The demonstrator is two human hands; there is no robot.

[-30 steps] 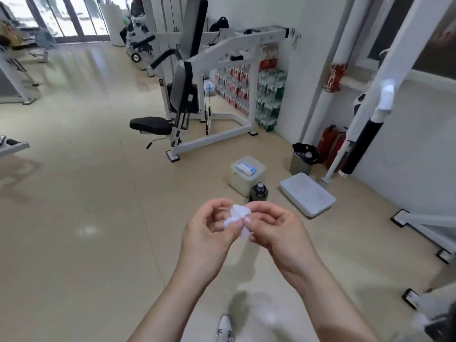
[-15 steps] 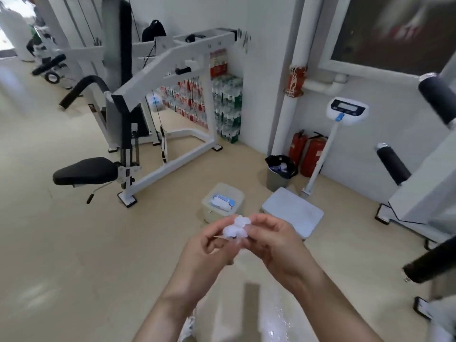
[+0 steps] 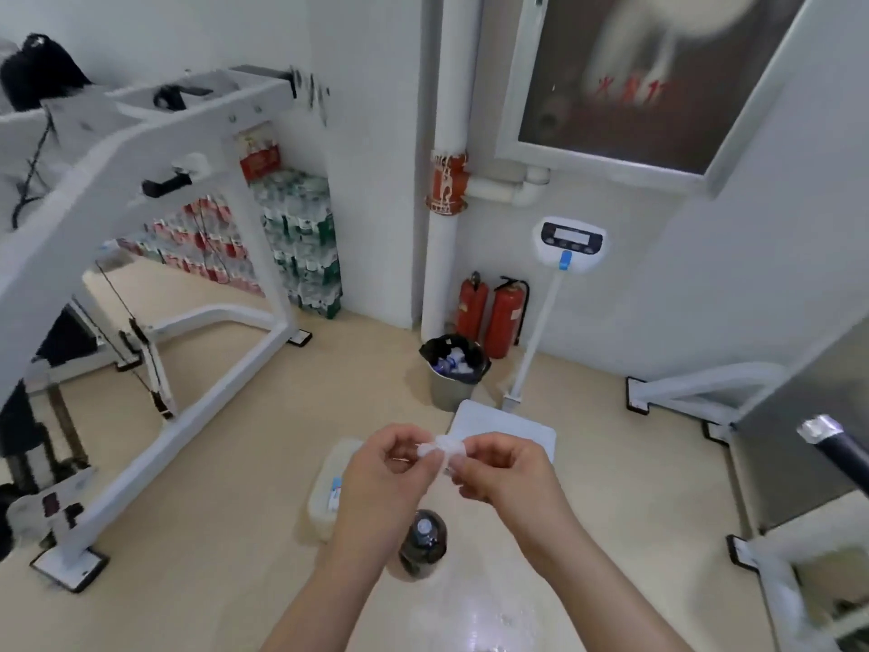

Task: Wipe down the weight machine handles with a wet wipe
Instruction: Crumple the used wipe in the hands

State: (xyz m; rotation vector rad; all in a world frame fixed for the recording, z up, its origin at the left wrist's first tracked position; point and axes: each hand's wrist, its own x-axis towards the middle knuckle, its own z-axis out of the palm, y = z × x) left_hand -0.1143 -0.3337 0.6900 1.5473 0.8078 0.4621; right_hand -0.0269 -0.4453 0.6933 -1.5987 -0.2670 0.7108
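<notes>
View has swung right since half a second ago: the machine seat has left the 9 o'clock edge, the bin (image 3: 454,369) and scale (image 3: 508,425) have come to centre, and a dark bottle (image 3: 423,541) now shows between the forearms at 6 o'clock. I log the grip as unchanged.

Left hand (image 3: 390,468) and right hand (image 3: 503,468) meet just below centre with fingers curled. Each pinches the same small white wipe (image 3: 442,448) with thumb and forefinger. The wipe is bunched between the fingertips, held in the air and touching no machine.

Black handle (image 3: 841,449) with a silver end cap enters at 3 o'clock, well apart from the wipe. White frame (image 3: 141,181) fills 9 to 11 o'clock.

Tub (image 3: 329,487) beside the left wrist carries a blue-labelled pack; I cannot read the label. Red writing on the window (image 3: 635,91) at 1 o'clock is too blurred to read, as is the red band on the pipe (image 3: 444,183). Two red extinguishers (image 3: 489,312) stand behind the bin.
</notes>
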